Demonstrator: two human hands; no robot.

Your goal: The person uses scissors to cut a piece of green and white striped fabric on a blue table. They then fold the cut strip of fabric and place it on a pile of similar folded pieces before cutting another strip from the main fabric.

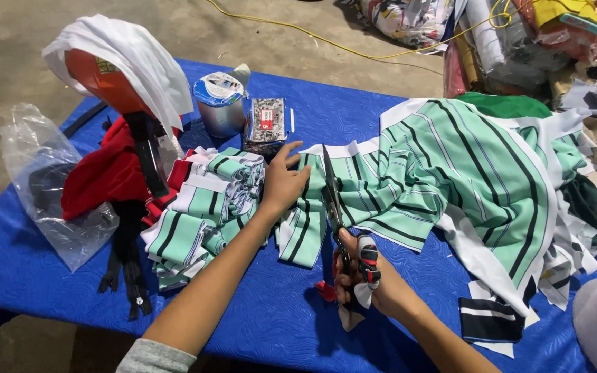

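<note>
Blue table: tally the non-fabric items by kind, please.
Scissors: 1
Clear plastic bags: 1
Metal tins: 1
Flat printed packets: 1
Black zippers: 1 bundle; strand count hidden
Total: 5

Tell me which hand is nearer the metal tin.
Left. The left hand presses striped fabric just below and right of the tin; the right hand holds scissors much farther toward the table's near edge.

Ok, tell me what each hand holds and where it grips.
The right hand holds scissors by the cloth-wrapped handles. The left hand grips nothing, pressing flat on the striped fabric.
</note>
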